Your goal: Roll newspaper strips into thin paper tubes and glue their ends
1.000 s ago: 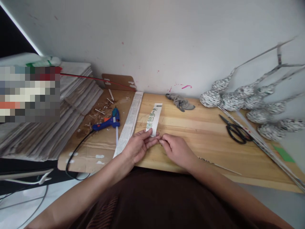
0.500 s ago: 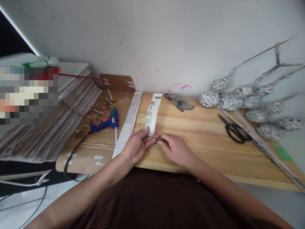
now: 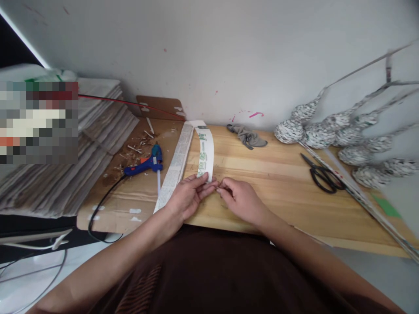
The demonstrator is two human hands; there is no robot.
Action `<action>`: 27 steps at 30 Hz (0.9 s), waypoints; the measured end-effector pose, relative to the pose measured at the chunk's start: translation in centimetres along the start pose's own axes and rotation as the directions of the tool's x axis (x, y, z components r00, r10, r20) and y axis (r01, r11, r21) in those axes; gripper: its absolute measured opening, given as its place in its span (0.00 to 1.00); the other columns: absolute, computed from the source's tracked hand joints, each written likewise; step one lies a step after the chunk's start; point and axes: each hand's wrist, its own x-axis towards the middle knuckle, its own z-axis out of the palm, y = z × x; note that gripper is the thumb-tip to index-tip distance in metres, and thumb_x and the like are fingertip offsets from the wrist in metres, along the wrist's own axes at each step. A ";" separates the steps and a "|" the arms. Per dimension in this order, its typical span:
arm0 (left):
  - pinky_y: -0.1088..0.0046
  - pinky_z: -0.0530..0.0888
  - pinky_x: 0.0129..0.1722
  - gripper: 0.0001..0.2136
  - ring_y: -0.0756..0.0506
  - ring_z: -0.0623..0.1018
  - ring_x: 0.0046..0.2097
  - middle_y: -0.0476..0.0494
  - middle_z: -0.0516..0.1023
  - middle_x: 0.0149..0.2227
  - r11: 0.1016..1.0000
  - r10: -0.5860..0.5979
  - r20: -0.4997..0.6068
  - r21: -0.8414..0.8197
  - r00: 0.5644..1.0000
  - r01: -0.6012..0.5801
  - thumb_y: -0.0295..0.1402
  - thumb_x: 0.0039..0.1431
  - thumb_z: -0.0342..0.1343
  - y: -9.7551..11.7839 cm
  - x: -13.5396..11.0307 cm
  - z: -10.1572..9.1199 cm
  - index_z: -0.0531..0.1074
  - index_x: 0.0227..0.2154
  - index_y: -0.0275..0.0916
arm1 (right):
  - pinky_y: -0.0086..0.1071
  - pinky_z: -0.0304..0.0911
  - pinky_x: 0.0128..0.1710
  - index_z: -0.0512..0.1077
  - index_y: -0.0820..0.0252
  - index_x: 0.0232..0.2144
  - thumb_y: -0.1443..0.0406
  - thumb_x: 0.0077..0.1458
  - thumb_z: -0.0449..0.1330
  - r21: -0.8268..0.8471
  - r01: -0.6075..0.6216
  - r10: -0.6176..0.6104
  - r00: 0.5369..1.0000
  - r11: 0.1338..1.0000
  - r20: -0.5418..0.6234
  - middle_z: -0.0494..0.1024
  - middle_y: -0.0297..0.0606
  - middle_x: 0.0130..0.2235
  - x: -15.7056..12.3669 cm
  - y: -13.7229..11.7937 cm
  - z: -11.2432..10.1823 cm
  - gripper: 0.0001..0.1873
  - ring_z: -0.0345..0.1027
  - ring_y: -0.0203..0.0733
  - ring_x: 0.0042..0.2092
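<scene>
A white paper strip [image 3: 207, 152] printed with green characters curves up from the table toward the wall. My left hand [image 3: 192, 195] pinches its near end between thumb and fingers. Right beside it, my right hand [image 3: 238, 198] is closed with thumb and forefinger pressed together at the strip's near edge, close to the left fingertips; that bit of paper is tiny and partly hidden. A stack of long newsprint strips [image 3: 175, 168] lies just left of my left hand, partly under the forearm.
On cardboard [image 3: 114, 213] at left lies a blue glue gun [image 3: 147, 165] among paper scraps. Beyond are stacked newspapers [image 3: 98, 144]. Grey cloth [image 3: 247, 136] lies by the wall. At right are black scissors [image 3: 322, 176], long paper rods [image 3: 369, 209] and several woven paper gourds [image 3: 319, 135].
The far end of the paper strip has swung left and now bends over the newsprint strips. Both hands stay close together in nearly the same place. The view has shifted slightly.
</scene>
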 end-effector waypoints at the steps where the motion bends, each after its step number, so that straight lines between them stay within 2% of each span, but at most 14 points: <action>1: 0.78 0.80 0.34 0.03 0.46 0.83 0.34 0.35 0.81 0.33 1.000 0.005 -0.003 -0.001 1.000 -0.005 0.21 0.60 0.55 0.0 0.0 0.0 0.73 0.32 0.28 | 0.30 0.56 0.33 0.69 0.60 0.30 0.64 0.63 0.52 0.005 0.001 -0.001 1.000 1.000 0.016 0.77 0.35 0.30 0.0 0.0 0.0 0.11 0.67 0.36 0.31; 4: 0.79 0.80 0.33 0.03 0.47 0.83 0.33 0.35 0.81 0.33 1.000 0.011 -0.006 -0.003 1.000 -0.011 0.21 0.60 0.55 0.1 -0.1 0.0 0.73 0.32 0.29 | 0.30 0.56 0.33 0.70 0.60 0.28 0.64 0.64 0.50 0.024 -0.006 0.004 0.997 1.000 0.076 0.77 0.36 0.30 0.1 0.0 0.0 0.14 0.67 0.35 0.31; 8: 0.78 0.80 0.33 0.03 0.47 0.83 0.33 0.35 0.81 0.33 1.000 0.017 -0.006 -0.001 1.000 -0.017 0.21 0.61 0.55 0.2 -0.2 0.0 0.72 0.32 0.29 | 0.29 0.55 0.31 0.69 0.60 0.30 0.61 0.59 0.58 0.018 0.012 -0.011 1.000 1.000 -0.016 0.76 0.34 0.29 0.3 0.0 0.1 0.08 0.65 0.35 0.29; 13: 0.79 0.80 0.32 0.04 0.46 0.83 0.33 0.36 0.81 0.32 1.000 0.017 -0.041 -0.022 0.999 -0.018 0.21 0.60 0.55 0.2 -0.2 0.1 0.72 0.30 0.30 | 0.30 0.54 0.31 0.70 0.59 0.27 0.64 0.64 0.51 -0.032 0.014 -0.012 0.999 0.999 0.053 0.76 0.35 0.29 0.3 -0.2 0.1 0.14 0.65 0.35 0.29; 18: 0.77 0.80 0.33 0.03 0.46 0.83 0.32 0.36 0.80 0.31 1.000 0.018 -0.060 -0.015 0.998 -0.019 0.21 0.60 0.54 0.2 -0.1 0.3 0.70 0.32 0.30 | 0.30 0.53 0.30 0.69 0.59 0.30 0.63 0.60 0.57 -0.056 0.024 -0.025 0.999 0.998 -0.020 0.76 0.35 0.29 0.5 -0.2 0.2 0.08 0.64 0.36 0.29; 23: 0.78 0.80 0.33 0.02 0.46 0.82 0.33 0.37 0.80 0.31 0.999 0.040 -0.073 0.008 0.997 -0.039 0.21 0.59 0.55 0.3 -0.1 0.3 0.70 0.34 0.32 | 0.30 0.54 0.31 0.71 0.59 0.27 0.63 0.65 0.50 -0.010 0.008 -0.007 0.996 1.000 0.087 0.77 0.36 0.29 0.6 -0.1 -0.1 0.16 0.66 0.35 0.30; 27: 0.76 0.80 0.35 0.03 0.46 0.82 0.33 0.37 0.80 0.32 0.999 0.045 -0.091 0.004 0.995 -0.045 0.21 0.58 0.56 0.3 -0.2 0.5 0.70 0.35 0.32 | 0.30 0.53 0.31 0.70 0.59 0.31 0.63 0.60 0.57 -0.048 0.035 -0.036 0.999 0.998 -0.008 0.77 0.35 0.30 0.6 -0.1 -0.2 0.07 0.66 0.36 0.31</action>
